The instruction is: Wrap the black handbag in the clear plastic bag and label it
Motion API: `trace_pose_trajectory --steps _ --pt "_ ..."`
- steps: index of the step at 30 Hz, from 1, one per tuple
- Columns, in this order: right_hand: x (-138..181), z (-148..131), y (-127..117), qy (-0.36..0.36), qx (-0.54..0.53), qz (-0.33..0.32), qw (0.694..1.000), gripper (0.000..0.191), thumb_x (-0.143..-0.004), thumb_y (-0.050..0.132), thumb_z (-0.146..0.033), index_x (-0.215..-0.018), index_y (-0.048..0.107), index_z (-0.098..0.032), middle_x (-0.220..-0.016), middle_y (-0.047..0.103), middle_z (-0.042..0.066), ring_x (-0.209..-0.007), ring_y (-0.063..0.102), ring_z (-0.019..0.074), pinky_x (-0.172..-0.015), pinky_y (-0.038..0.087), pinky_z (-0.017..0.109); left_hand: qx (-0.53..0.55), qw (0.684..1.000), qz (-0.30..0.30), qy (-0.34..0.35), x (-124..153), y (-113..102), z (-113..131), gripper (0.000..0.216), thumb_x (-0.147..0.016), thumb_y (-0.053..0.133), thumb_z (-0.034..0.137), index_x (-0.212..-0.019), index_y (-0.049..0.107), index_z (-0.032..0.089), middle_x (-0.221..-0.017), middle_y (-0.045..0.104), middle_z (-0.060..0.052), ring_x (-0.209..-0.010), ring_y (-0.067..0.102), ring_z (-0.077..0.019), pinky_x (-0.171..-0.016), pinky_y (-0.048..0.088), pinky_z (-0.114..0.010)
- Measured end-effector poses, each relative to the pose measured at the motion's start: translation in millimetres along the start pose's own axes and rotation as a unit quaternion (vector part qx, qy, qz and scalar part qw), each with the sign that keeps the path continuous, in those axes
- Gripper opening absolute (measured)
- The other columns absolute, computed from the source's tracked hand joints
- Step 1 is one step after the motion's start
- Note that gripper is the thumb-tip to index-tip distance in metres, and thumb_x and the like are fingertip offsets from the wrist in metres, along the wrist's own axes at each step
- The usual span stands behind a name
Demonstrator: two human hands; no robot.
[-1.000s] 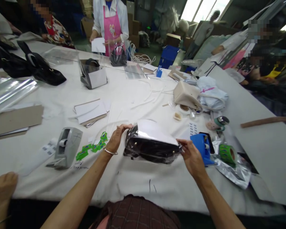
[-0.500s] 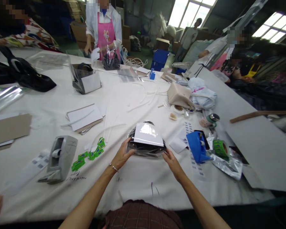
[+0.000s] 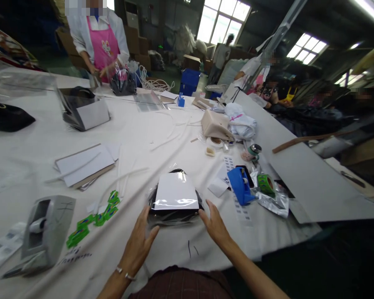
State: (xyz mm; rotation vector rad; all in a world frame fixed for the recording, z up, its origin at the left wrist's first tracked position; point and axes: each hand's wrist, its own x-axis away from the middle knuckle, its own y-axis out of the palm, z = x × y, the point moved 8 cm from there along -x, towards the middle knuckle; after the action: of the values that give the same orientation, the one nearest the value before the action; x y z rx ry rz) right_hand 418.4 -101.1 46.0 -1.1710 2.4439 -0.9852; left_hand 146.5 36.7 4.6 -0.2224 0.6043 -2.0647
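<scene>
A black handbag (image 3: 166, 216) in clear plastic wrap lies on the white-covered table in front of me, a white sheet (image 3: 176, 193) over its upper face. My left hand (image 3: 141, 234) is at the bag's left edge, thumb spread from the fingers; the fingertips touch or nearly touch the plastic. At the right edge is my right hand (image 3: 216, 224), open, with its thumb near the bag's lower corner. Neither hand is wrapped round the bag. Part of the bag's dark top shows above the sheet.
Left of me are a grey tape dispenser (image 3: 48, 232), green stickers (image 3: 95, 220) and stacked cards (image 3: 84, 164). To the right lie a blue tape dispenser (image 3: 240, 187), green tape roll (image 3: 266, 183), bottle (image 3: 252, 153) and beige bag (image 3: 216, 125). A co-worker in a pink apron (image 3: 104, 45) handles another wrapped bag (image 3: 123, 81).
My hands have loosened from the wrapped bag's edges and opened. The bag sits slightly lower and further left in view, and the whole scene has shifted left as my head turned right.
</scene>
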Motion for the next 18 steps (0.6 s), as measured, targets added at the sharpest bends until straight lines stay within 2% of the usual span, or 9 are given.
trace_pose_trajectory --steps 2,3,5,8,10,12,14,16,18 --pt "3 -38 4 -0.152 0.134 0.019 0.979 0.063 -0.091 0.051 -0.049 -0.144 0.040 -0.017 -0.149 0.042 0.015 -0.140 0.033 0.0327 -0.114 0.030 0.055 -0.045 0.998 0.029 0.026 11 5 1 0.076 -0.090 0.053 0.041 -0.154 0.014 0.028 -0.159 0.024 -0.008 -0.144 0.027 -0.0321 -0.116 0.029 -0.053" --pt "4 -56 14 -0.223 0.181 0.005 0.958 0.065 -0.092 0.052 -0.046 -0.148 0.033 -0.018 -0.152 0.036 0.013 -0.143 0.026 0.0317 -0.116 0.025 0.055 -0.059 0.997 0.040 0.032 13 10 3 0.079 -0.091 0.053 0.039 -0.154 0.008 0.028 -0.161 0.020 -0.009 -0.145 0.025 -0.0320 -0.116 0.029 -0.053" --pt "5 -81 39 -0.332 0.236 -0.037 0.912 0.068 -0.092 0.055 -0.042 -0.150 0.028 -0.020 -0.154 0.035 0.011 -0.144 0.022 0.0314 -0.118 0.020 0.056 -0.073 0.995 0.053 0.036 11 20 9 0.081 -0.092 0.052 0.036 -0.155 0.001 0.027 -0.161 0.015 -0.011 -0.146 0.023 -0.0313 -0.116 0.029 -0.052" --pt "4 -91 64 -0.415 0.251 -0.067 0.872 0.071 -0.090 0.061 -0.036 -0.150 0.028 -0.020 -0.151 0.039 0.013 -0.141 0.030 0.0332 -0.116 0.021 0.057 -0.076 0.994 0.067 0.035 1 33 20 0.084 -0.091 0.053 0.034 -0.154 0.000 0.024 -0.161 0.017 -0.014 -0.146 0.023 -0.0296 -0.117 0.029 -0.050" --pt "1 -84 64 -0.426 0.232 -0.071 0.871 0.069 -0.090 0.060 -0.034 -0.150 0.028 -0.020 -0.150 0.041 0.013 -0.139 0.034 0.0328 -0.114 0.025 0.057 -0.073 0.995 0.070 0.024 -3 36 22 0.080 -0.091 0.053 0.032 -0.154 0.004 0.023 -0.160 0.020 -0.014 -0.146 0.023 -0.0277 -0.117 0.029 -0.047" --pt "-4 -65 47 -0.411 0.190 -0.066 0.889 0.063 -0.092 0.057 -0.036 -0.148 0.033 -0.021 -0.148 0.044 0.012 -0.137 0.038 0.0306 -0.114 0.027 0.055 -0.071 0.993 0.093 0.001 5 30 22 0.073 -0.091 0.050 0.032 -0.153 0.013 0.022 -0.158 0.024 -0.013 -0.146 0.024 -0.0265 -0.118 0.029 -0.047" --pt "-9 -34 12 -0.356 0.129 -0.032 0.925 0.052 -0.093 0.053 -0.039 -0.141 0.045 -0.021 -0.141 0.052 0.011 -0.132 0.045 0.0284 -0.112 0.031 0.051 -0.063 0.989 0.127 -0.040 25 16 19 0.063 -0.091 0.048 0.034 -0.149 0.026 0.019 -0.153 0.035 -0.014 -0.142 0.033 -0.0266 -0.115 0.033 -0.047" --pt "-15 21 -36 -0.224 0.070 0.031 0.972 0.043 -0.091 0.051 -0.044 -0.125 0.058 -0.019 -0.129 0.061 0.012 -0.124 0.052 0.0276 -0.109 0.036 0.047 -0.043 0.985 0.136 -0.096 48 4 9 0.052 -0.091 0.047 0.039 -0.138 0.043 0.018 -0.140 0.052 -0.013 -0.130 0.050 -0.0266 -0.108 0.042 -0.046" --pt "-10 99 -89 -0.014 0.037 0.108 0.993 0.045 -0.085 0.050 -0.050 -0.113 0.063 -0.017 -0.118 0.066 0.012 -0.114 0.058 0.0282 -0.103 0.042 0.043 -0.016 0.984 0.093 -0.150 64 2 -3 0.043 -0.090 0.047 0.045 -0.124 0.056 0.019 -0.126 0.063 -0.010 -0.112 0.062 -0.0246 -0.098 0.050 -0.042"
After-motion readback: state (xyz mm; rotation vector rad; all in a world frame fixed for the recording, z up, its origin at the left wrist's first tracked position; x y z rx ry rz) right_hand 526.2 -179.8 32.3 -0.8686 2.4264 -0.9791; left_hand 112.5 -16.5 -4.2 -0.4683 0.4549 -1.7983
